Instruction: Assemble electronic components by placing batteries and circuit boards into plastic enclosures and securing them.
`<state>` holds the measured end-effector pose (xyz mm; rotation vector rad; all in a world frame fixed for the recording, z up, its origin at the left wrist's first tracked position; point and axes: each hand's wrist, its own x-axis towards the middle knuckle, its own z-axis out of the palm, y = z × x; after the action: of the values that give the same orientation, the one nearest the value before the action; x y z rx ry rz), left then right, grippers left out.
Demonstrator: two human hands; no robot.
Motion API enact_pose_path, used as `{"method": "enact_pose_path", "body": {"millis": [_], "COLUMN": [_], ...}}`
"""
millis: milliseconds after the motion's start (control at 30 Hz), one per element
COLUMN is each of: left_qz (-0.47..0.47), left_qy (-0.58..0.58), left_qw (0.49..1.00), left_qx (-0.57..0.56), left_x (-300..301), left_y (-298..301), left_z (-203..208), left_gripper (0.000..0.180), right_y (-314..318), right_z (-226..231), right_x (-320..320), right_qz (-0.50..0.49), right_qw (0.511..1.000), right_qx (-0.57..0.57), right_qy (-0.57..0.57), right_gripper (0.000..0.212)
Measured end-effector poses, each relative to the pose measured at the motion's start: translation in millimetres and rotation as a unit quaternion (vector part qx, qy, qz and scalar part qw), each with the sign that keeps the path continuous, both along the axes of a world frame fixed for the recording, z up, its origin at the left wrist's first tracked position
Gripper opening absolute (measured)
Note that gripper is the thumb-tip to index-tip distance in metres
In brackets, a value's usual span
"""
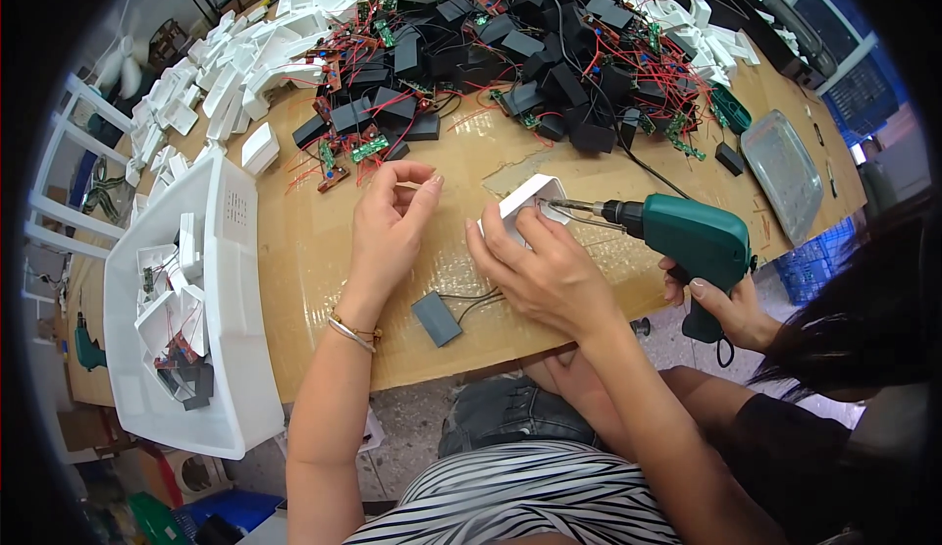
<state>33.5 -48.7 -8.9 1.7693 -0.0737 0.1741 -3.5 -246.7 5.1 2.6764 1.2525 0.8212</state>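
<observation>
My right hand (545, 262) is closed around a white plastic housing (536, 192), steadying it on the table. Into the housing reaches the bit of a green-and-black power drill (695, 241), gripped by the hand (731, 308) of a person on my right. My fingers cover part of the housing's inside. Just left of it, my left hand (394, 219) is raised over the table, fingers loosely curved and holding nothing visible. Between my forearms lies a dark grey box-shaped part (437, 319), its two dark leads running toward the housing under my right hand.
A heap of black boxes (564, 89) with red wires and green circuit boards covers the table's far side. White housings (231, 84) pile up at far left. Left stands a white bin (250, 349) with assembled pieces. A clear tray (782, 174) lies at right.
</observation>
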Motion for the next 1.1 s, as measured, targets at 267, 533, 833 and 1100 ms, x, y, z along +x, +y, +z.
{"method": "enact_pose_path", "body": {"millis": [267,533,833,1100], "left_qz": [0.015,0.011,0.009,-0.012], "left_qy": [-0.02,-0.024,-0.03,0.005], "left_qw": [1.0,1.0,0.999,1.0], "left_qx": [0.001,-0.01,-0.018,-0.004], "left_x": [0.0,-0.4,-1.5,-3.8], "left_y": [-0.5,-1.1,-1.3,0.8], "left_z": [-3.7,-2.7,-2.5,3.5], "left_gripper": [0.021,0.021,0.021,0.021], "right_y": [-0.4,-3.5,-1.5,-2.2], "right_z": [-3.8,-7.1,-10.4,-9.9], "right_x": [-0.1,2.0,2.7,3.4], "right_qz": [0.005,-0.002,0.012,-0.003], "right_qw": [1.0,0.996,0.999,0.996], "right_qx": [0.015,-0.057,-0.006,-0.054], "right_qy": [-0.002,-0.061,-0.031,-0.064], "right_gripper": [0.045,0.046,0.046,0.046]}}
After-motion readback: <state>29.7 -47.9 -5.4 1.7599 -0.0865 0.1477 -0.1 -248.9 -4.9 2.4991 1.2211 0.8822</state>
